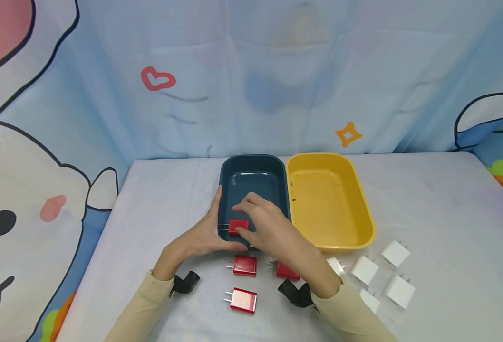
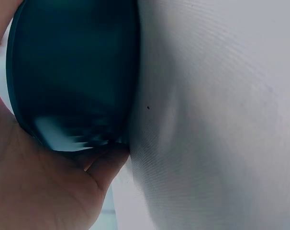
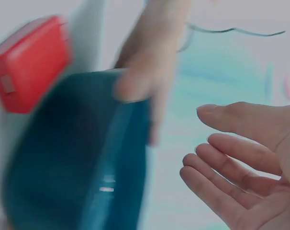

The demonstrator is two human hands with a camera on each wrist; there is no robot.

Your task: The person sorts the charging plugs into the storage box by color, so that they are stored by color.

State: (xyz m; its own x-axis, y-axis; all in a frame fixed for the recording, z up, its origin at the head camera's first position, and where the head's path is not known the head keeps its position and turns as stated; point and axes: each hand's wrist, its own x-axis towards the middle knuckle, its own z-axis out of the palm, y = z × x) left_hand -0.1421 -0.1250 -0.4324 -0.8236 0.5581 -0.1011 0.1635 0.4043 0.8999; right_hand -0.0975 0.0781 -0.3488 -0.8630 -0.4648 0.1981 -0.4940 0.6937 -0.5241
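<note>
Bracing side: the left hand [image 1: 204, 232] spreads round the near-left corner of the dark teal bin [image 1: 253, 185], thumb along the near wall and fingers along the left, probably to stop it sliding.
Working side: the right hand [image 1: 268, 223] reaches over the bin, thumb and fingers spread apart; the right wrist view shows nothing between them.
Charger inside: one red charger [image 1: 238, 226] lies at the bin's near end, prongs leftward, just by the right thumb; whether they touch, I cannot tell.
Red chargers outside: three [image 1: 245, 265] on the desk [image 1: 174, 199] before the bin, prongs leftward, apart from one another, likely for easy picking.
White chargers: a loose group [image 1: 395, 254] at the right, one partly behind the right forearm; the separation by colour looks deliberate.
Yellow bin: empty [image 1: 328, 204], close beside the teal one, perhaps so both stay within reach.
</note>
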